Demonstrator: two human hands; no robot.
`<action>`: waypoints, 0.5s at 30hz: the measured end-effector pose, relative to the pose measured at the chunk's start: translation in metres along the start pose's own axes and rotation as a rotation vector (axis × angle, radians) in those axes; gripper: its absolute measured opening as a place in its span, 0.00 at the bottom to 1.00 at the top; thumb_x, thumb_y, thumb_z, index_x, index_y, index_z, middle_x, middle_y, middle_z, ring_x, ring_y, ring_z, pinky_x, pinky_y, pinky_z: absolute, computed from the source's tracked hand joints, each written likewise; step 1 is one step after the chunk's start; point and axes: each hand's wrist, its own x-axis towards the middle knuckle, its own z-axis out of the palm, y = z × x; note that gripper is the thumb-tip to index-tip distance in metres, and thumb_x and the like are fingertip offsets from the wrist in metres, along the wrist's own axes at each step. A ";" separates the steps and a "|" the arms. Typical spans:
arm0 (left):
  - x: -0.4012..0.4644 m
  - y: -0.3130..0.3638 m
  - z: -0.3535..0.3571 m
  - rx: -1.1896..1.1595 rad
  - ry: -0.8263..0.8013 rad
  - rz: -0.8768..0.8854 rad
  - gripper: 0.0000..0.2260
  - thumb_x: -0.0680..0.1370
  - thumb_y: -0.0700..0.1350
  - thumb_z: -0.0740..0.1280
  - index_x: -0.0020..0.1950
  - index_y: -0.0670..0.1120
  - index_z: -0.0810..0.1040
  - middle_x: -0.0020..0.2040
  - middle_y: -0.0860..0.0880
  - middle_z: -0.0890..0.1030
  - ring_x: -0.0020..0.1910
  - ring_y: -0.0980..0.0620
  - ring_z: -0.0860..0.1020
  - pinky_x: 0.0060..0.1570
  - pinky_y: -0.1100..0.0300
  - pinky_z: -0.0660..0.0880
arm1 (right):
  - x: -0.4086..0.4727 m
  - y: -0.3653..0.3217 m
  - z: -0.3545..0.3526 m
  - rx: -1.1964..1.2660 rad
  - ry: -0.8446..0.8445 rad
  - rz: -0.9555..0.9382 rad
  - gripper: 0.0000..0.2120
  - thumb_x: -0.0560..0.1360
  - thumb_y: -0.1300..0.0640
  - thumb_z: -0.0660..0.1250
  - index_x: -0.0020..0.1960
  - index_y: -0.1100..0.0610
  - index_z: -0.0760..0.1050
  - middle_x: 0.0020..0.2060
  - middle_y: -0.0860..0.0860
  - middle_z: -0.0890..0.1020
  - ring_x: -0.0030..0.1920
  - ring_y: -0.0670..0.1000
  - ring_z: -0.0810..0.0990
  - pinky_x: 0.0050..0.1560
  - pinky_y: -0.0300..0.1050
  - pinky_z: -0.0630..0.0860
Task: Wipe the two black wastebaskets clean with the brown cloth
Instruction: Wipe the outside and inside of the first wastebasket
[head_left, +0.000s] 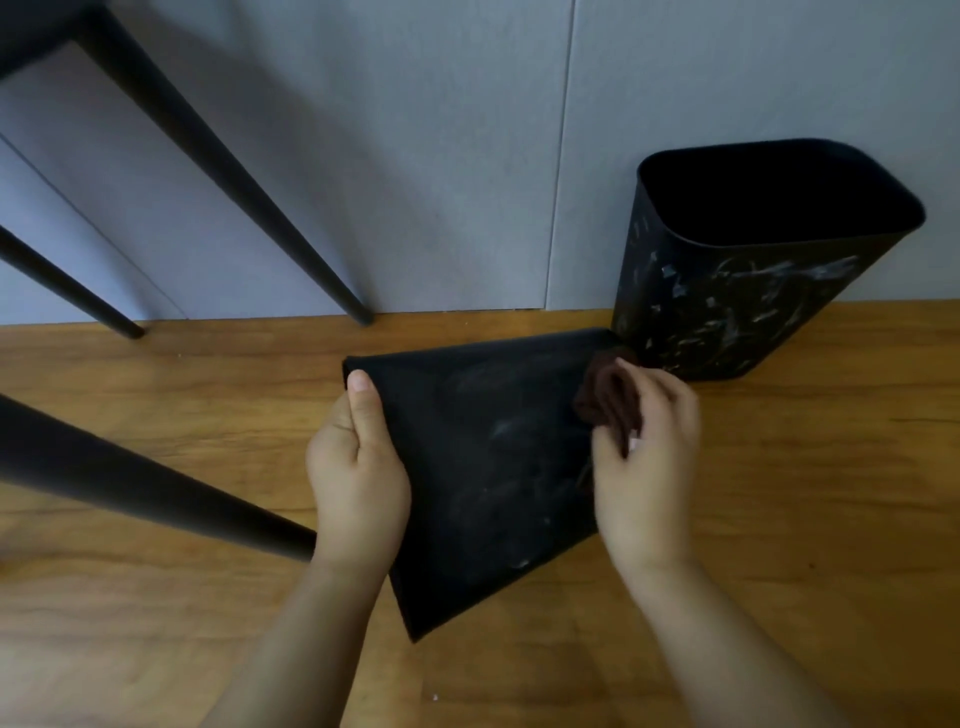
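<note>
Currently wiping the near wastebasket: it's tipped over, held above the wood floor mid-floor, close to the wall. Left hand grips its left edge, thumb on top. Right hand holds the bunched brown cloth against the upper right corner of the facing panel. Faint white smears remain across that panel, so I'd run firm overlapping strokes from that corner down toward the near tip, left hand bracing against the push, then rotate to the next side. Second wastebasket stands upright at the wall, just beyond the cloth, heavily streaked white, apparently not yet wiped. Table legs at left.
</note>
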 end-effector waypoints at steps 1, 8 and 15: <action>-0.001 0.002 0.003 -0.006 -0.006 -0.007 0.22 0.82 0.57 0.52 0.33 0.46 0.66 0.26 0.52 0.66 0.28 0.51 0.67 0.28 0.62 0.67 | -0.004 -0.010 0.004 -0.017 -0.019 -0.039 0.26 0.71 0.61 0.66 0.69 0.51 0.71 0.67 0.47 0.68 0.68 0.49 0.69 0.66 0.52 0.73; 0.006 0.010 0.002 0.007 -0.049 0.016 0.24 0.82 0.58 0.51 0.37 0.42 0.71 0.32 0.43 0.72 0.33 0.41 0.71 0.36 0.51 0.71 | -0.038 -0.039 0.012 -0.091 -0.374 -0.486 0.28 0.69 0.58 0.64 0.69 0.47 0.71 0.69 0.45 0.69 0.71 0.48 0.65 0.66 0.53 0.72; 0.002 0.012 0.006 -0.002 -0.044 -0.010 0.24 0.82 0.57 0.51 0.35 0.42 0.68 0.29 0.46 0.68 0.29 0.48 0.68 0.31 0.56 0.68 | -0.011 -0.045 0.017 -0.046 -0.121 -0.152 0.25 0.71 0.56 0.64 0.69 0.51 0.71 0.67 0.46 0.71 0.68 0.48 0.70 0.64 0.50 0.74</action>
